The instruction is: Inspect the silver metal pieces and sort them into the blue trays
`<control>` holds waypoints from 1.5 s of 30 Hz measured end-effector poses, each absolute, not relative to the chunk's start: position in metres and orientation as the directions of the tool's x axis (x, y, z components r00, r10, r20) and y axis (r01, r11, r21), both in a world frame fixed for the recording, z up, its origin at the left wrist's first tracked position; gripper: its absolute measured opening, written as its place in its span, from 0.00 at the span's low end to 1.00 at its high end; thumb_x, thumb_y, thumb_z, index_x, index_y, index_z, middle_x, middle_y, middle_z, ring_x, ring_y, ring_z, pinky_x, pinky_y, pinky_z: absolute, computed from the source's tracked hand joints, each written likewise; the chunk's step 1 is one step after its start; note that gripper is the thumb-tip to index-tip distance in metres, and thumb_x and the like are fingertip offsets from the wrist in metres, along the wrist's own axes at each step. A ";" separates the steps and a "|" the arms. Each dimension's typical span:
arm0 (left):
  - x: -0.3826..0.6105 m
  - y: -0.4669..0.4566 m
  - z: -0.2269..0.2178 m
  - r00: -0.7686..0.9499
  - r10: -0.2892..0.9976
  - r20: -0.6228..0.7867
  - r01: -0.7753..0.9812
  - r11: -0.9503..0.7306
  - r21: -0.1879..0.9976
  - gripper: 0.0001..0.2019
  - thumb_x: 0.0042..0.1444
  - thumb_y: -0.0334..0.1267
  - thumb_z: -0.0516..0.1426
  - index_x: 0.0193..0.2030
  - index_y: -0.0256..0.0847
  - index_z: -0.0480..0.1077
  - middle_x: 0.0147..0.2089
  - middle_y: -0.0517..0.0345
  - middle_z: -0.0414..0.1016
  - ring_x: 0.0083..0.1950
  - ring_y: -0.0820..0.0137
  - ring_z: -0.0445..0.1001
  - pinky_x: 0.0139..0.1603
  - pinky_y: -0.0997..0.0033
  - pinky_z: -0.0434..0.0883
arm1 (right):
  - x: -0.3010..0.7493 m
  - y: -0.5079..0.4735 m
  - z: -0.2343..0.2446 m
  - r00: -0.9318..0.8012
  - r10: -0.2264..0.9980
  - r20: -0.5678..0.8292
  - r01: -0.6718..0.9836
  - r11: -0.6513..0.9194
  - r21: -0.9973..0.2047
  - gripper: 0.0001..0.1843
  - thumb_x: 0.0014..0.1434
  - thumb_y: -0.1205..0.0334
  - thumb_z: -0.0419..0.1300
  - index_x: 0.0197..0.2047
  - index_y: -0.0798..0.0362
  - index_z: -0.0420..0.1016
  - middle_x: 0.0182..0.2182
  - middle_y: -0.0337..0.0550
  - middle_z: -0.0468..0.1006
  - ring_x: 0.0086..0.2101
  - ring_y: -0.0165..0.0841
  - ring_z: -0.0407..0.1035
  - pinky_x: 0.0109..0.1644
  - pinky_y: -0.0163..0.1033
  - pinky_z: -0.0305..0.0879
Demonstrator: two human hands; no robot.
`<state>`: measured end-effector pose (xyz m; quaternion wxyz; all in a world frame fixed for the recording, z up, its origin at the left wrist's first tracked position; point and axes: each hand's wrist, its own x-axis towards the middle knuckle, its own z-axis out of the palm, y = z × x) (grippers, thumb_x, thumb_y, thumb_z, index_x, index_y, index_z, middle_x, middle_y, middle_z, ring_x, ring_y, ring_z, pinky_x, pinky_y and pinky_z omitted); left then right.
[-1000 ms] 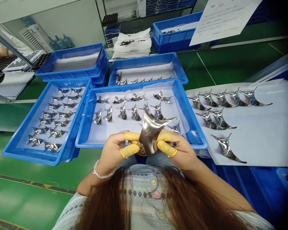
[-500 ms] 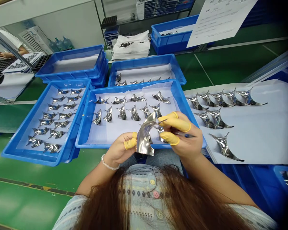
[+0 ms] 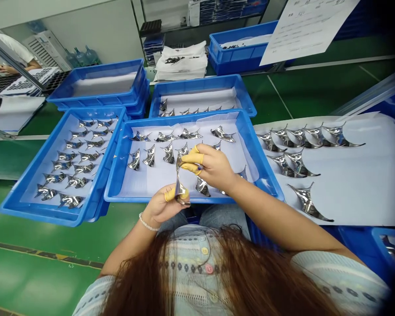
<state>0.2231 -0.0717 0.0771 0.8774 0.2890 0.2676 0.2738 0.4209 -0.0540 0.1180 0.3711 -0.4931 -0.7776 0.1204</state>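
A shiny curved metal part (image 3: 178, 177) is held nearly upright and edge-on over the front rim of the middle blue tray (image 3: 131, 198). My left hand (image 3: 161, 204), with yellow finger cots, is closed on its lower end. My right hand (image 3: 215, 166), also in yellow finger cots, pinches the upper end. A small dark spot shows by the right fingers; what it is I cannot make out. Similar curved parts, such as this one (image 3: 150, 156), stand in rows on the white lining beneath my hands. My right hand and forearm hide some of them.
At the left, another blue tray (image 3: 11, 206) carries two columns of metal parts. More parts (image 3: 307, 202) lie on a white sheet (image 3: 362, 184) at the right. Behind stand stacked blue trays (image 3: 95, 98) and another parts tray (image 3: 246, 98). A paper sheet (image 3: 306, 30) hangs at upper right.
The held part has turned from showing its broad face to edge-on and moved slightly left. My right hand has come left and now grips its upper end.
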 end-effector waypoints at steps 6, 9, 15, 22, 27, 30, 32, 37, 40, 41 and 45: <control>0.206 -0.053 0.068 0.049 0.960 -0.276 -0.383 0.273 0.883 0.17 0.47 0.36 0.68 0.46 0.43 0.78 0.52 0.52 0.75 0.33 0.77 0.65 0.31 0.76 0.61 | 0.411 -0.019 0.110 -0.331 0.926 -0.180 0.936 0.298 -0.188 0.14 0.67 0.64 0.54 0.48 0.55 0.81 0.45 0.53 0.79 0.42 0.42 0.75 0.38 0.39 0.64; 0.202 -0.046 0.063 -0.107 0.971 -0.212 -0.424 0.148 0.894 0.17 0.48 0.36 0.67 0.47 0.45 0.78 0.50 0.53 0.75 0.32 0.78 0.64 0.31 0.77 0.62 | 0.398 -0.012 0.088 -0.356 0.886 -0.297 0.934 0.324 -0.153 0.13 0.62 0.73 0.55 0.42 0.62 0.82 0.42 0.60 0.80 0.42 0.45 0.77 0.37 0.39 0.65; 0.211 -0.046 0.050 -0.130 0.972 -0.194 -0.399 0.127 0.908 0.14 0.46 0.36 0.67 0.42 0.42 0.79 0.48 0.53 0.76 0.32 0.77 0.63 0.33 0.75 0.63 | 0.393 -0.007 0.076 -0.331 0.872 -0.360 0.944 0.301 -0.139 0.13 0.61 0.73 0.56 0.41 0.62 0.82 0.42 0.62 0.81 0.42 0.44 0.77 0.38 0.39 0.68; 0.211 -0.046 0.042 -0.092 0.987 -0.130 -0.336 0.092 0.937 0.11 0.49 0.37 0.65 0.41 0.42 0.79 0.42 0.56 0.76 0.30 0.76 0.61 0.34 0.73 0.63 | 0.464 0.020 0.100 0.006 0.962 -0.274 0.999 0.005 0.041 0.20 0.67 0.62 0.50 0.53 0.62 0.77 0.51 0.68 0.78 0.49 0.51 0.74 0.46 0.45 0.69; 0.211 -0.045 0.041 -0.094 0.988 -0.126 -0.342 0.087 0.936 0.11 0.49 0.37 0.66 0.40 0.41 0.79 0.39 0.56 0.76 0.31 0.76 0.61 0.35 0.73 0.64 | 0.495 0.024 0.078 0.060 0.936 -0.346 0.996 -0.032 0.085 0.18 0.64 0.67 0.53 0.53 0.62 0.78 0.50 0.67 0.79 0.50 0.50 0.74 0.48 0.46 0.68; 0.211 -0.045 0.042 -0.091 0.987 -0.131 -0.348 0.092 0.933 0.11 0.47 0.38 0.67 0.39 0.41 0.79 0.37 0.57 0.75 0.30 0.76 0.61 0.34 0.73 0.63 | 0.500 0.022 0.065 0.050 0.926 -0.373 0.996 -0.022 0.081 0.18 0.65 0.67 0.52 0.52 0.63 0.78 0.49 0.68 0.79 0.50 0.50 0.74 0.47 0.46 0.67; 0.212 -0.045 0.042 -0.087 0.987 -0.138 -0.344 0.100 0.934 0.11 0.47 0.38 0.67 0.39 0.41 0.80 0.37 0.57 0.75 0.30 0.76 0.61 0.34 0.73 0.63 | 0.503 0.022 0.060 0.045 0.927 -0.371 0.997 -0.019 0.072 0.19 0.66 0.67 0.52 0.53 0.63 0.78 0.49 0.68 0.79 0.50 0.50 0.74 0.47 0.45 0.66; 0.213 -0.046 0.044 -0.084 0.987 -0.140 -0.336 0.104 0.936 0.11 0.46 0.38 0.67 0.38 0.40 0.80 0.35 0.58 0.74 0.30 0.76 0.61 0.34 0.73 0.63 | 0.507 0.025 0.053 0.046 0.942 -0.333 0.998 -0.031 0.048 0.20 0.67 0.63 0.51 0.58 0.60 0.74 0.51 0.66 0.79 0.51 0.49 0.74 0.46 0.45 0.66; 0.212 -0.046 0.044 -0.079 0.987 -0.142 -0.339 0.108 0.935 0.11 0.45 0.38 0.67 0.37 0.40 0.80 0.35 0.58 0.74 0.30 0.77 0.62 0.34 0.73 0.64 | 0.508 0.026 0.048 0.047 0.944 -0.327 0.999 -0.036 0.040 0.21 0.67 0.63 0.52 0.59 0.60 0.73 0.51 0.66 0.79 0.50 0.49 0.74 0.46 0.45 0.66; 0.212 -0.046 0.044 -0.079 0.987 -0.142 -0.339 0.108 0.935 0.11 0.45 0.39 0.68 0.37 0.41 0.80 0.35 0.58 0.75 0.30 0.76 0.62 0.35 0.73 0.64 | 0.508 0.027 0.047 0.050 0.943 -0.328 0.998 -0.039 0.039 0.21 0.67 0.63 0.52 0.59 0.60 0.74 0.51 0.66 0.79 0.50 0.50 0.75 0.47 0.45 0.66; 0.212 -0.047 0.043 -0.073 0.988 -0.132 -0.307 0.104 0.946 0.10 0.46 0.39 0.67 0.38 0.41 0.81 0.38 0.57 0.76 0.32 0.76 0.63 0.37 0.73 0.65 | 0.507 0.029 0.042 0.088 0.939 -0.332 0.996 -0.079 0.040 0.19 0.65 0.66 0.53 0.55 0.61 0.77 0.49 0.67 0.80 0.49 0.51 0.75 0.47 0.47 0.68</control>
